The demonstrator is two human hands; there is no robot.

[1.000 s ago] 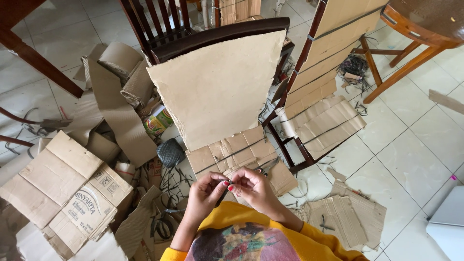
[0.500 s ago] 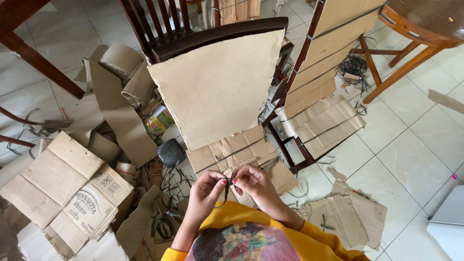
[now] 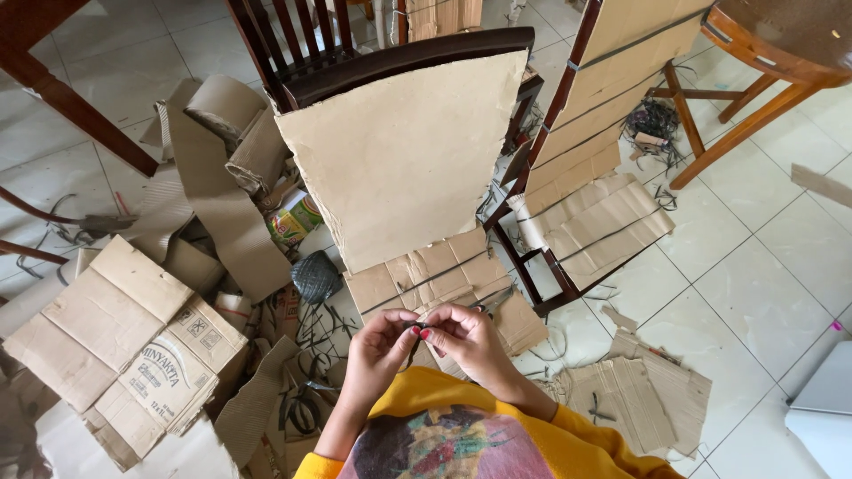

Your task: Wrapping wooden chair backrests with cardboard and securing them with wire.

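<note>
Looking down, I see my left hand (image 3: 377, 341) and right hand (image 3: 461, 335) meeting just above my lap, over the front edge of a chair seat (image 3: 444, 279) wrapped in brown corrugated cardboard. Between them is a thin dark strap (image 3: 414, 341), flat and narrow like plastic packing band; a short length hangs down from the pinch. Left fingers (image 3: 397, 326) are closed to a narrow pinch on the strap, thumb against forefinger. Right fingers (image 3: 433, 330), nails painted red, are closed on it too, tips almost touching the left ones. Both hands hold the strap tight; no gap shows between the pads.

A large, rough-edged sheet of plain cardboard (image 3: 404, 155) leans upright against the dark wooden chair back (image 3: 399, 58). Dark bands cross the seat's cardboard. On the tiled floor (image 3: 763, 284), left of the chair, lie a dark ball of twine (image 3: 315, 277), flattened printed cartons (image 3: 124, 341) and loose strap offcuts (image 3: 306, 404). A second cardboard-wrapped chair (image 3: 590, 200) stands to the right.
</note>
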